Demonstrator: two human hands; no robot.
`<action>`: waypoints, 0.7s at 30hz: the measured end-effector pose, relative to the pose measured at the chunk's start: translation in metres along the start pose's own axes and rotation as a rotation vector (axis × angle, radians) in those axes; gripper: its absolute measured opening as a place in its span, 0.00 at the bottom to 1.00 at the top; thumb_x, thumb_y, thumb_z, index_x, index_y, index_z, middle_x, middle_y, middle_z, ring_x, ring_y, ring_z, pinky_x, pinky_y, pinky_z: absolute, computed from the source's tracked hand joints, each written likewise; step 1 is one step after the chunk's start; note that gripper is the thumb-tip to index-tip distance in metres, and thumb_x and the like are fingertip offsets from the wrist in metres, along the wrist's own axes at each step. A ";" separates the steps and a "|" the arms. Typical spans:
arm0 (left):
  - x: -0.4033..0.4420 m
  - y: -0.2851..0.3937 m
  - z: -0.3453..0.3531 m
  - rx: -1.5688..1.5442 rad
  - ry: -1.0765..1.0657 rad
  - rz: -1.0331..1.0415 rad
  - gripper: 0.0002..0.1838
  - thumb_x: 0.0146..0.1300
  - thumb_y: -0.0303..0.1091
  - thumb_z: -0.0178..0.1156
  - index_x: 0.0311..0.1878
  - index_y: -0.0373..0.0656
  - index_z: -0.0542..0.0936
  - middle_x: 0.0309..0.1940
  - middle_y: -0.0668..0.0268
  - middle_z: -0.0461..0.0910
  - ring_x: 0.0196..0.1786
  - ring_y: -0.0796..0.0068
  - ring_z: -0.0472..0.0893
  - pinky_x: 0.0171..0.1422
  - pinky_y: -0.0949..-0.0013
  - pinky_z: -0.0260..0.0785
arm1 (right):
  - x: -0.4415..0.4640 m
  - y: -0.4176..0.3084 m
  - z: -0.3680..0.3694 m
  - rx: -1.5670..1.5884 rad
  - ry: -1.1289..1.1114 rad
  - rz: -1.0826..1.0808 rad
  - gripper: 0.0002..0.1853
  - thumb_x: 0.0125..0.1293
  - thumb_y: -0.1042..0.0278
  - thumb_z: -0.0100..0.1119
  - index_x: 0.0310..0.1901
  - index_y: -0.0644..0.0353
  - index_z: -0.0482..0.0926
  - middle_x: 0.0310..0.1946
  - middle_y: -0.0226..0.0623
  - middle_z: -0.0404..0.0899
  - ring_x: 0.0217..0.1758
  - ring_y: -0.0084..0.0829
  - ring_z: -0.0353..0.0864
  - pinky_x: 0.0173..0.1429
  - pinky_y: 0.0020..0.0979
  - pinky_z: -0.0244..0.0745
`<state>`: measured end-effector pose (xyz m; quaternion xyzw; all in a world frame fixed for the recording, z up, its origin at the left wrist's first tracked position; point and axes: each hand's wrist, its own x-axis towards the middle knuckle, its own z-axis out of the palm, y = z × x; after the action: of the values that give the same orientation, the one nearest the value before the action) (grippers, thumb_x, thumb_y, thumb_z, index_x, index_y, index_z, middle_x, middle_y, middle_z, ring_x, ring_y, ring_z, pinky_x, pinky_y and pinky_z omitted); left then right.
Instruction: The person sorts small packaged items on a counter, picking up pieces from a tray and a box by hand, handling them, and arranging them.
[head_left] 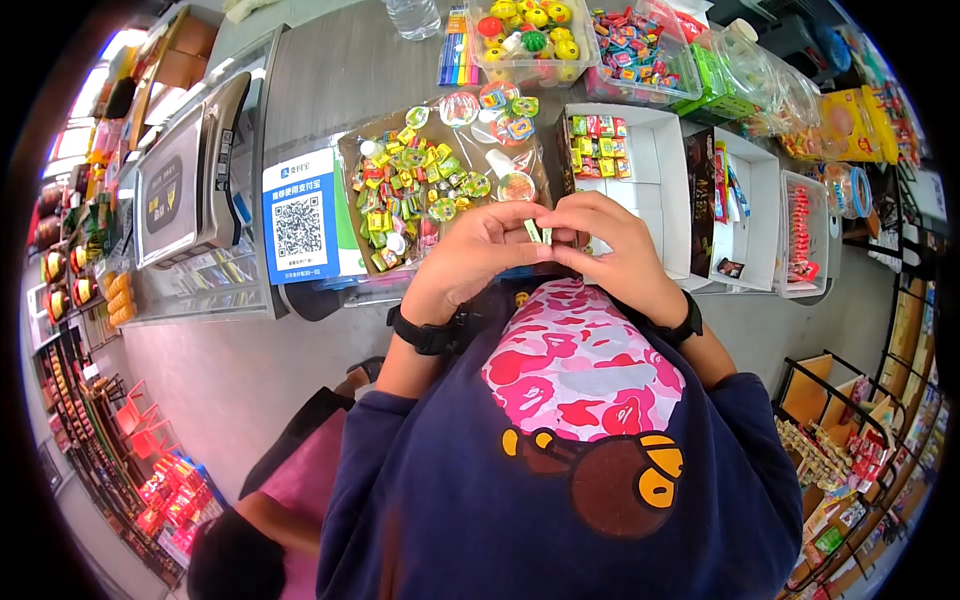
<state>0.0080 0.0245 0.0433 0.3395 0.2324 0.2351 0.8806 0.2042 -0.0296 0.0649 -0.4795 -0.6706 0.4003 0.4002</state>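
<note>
Both my hands meet at the front edge of the counter, near the middle of the view. My left hand (488, 243) and my right hand (607, 240) pinch small pale green-and-white pieces (539, 233) between their fingertips. Just left of them, a shallow cardboard tray (352, 160) holds many small yellow, green and red wrapped pieces (400, 180) and several round-lidded cups. Behind my right hand, a white box (655, 165) has small red and yellow packs (598, 146) stacked in its left part.
A blue QR-code sign (298, 218) and a scale-like device (190, 175) stand left. Clear bins (530, 68) of toys and sweets line the back. Right are another white box (757, 215) and a clear tray (803, 285). Another person (300, 465) is at lower left.
</note>
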 end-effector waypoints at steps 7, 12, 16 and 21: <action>0.002 -0.003 0.002 0.015 0.008 -0.025 0.25 0.62 0.17 0.60 0.64 0.33 0.72 0.55 0.61 0.79 0.55 0.77 0.79 0.60 0.73 0.72 | -0.003 0.010 0.000 -0.064 -0.008 -0.039 0.23 0.54 0.78 0.69 0.53 0.51 0.84 0.43 0.32 0.72 0.40 0.27 0.75 0.45 0.27 0.74; 0.001 0.005 0.006 0.013 -0.056 -0.077 0.31 0.63 0.16 0.59 0.70 0.35 0.65 0.61 0.60 0.74 0.59 0.77 0.77 0.62 0.73 0.71 | -0.002 0.010 -0.004 0.002 -0.042 -0.005 0.22 0.54 0.78 0.68 0.53 0.50 0.85 0.47 0.35 0.69 0.45 0.31 0.73 0.50 0.29 0.72; 0.005 0.003 0.008 0.065 -0.143 -0.038 0.36 0.61 0.16 0.61 0.72 0.35 0.60 0.65 0.60 0.71 0.60 0.81 0.74 0.62 0.75 0.70 | -0.001 0.008 -0.005 -0.031 -0.102 0.016 0.21 0.55 0.77 0.67 0.52 0.50 0.85 0.51 0.37 0.70 0.46 0.31 0.73 0.51 0.30 0.72; 0.009 -0.004 0.005 0.079 -0.118 -0.082 0.38 0.60 0.16 0.62 0.73 0.33 0.58 0.61 0.61 0.75 0.60 0.78 0.75 0.65 0.73 0.68 | 0.001 0.004 -0.011 -0.246 -0.119 -0.135 0.18 0.54 0.74 0.67 0.49 0.50 0.85 0.62 0.39 0.69 0.47 0.33 0.74 0.49 0.32 0.74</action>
<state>0.0182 0.0247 0.0415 0.3775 0.2027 0.1690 0.8876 0.2150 -0.0263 0.0650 -0.4544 -0.7677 0.3149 0.3240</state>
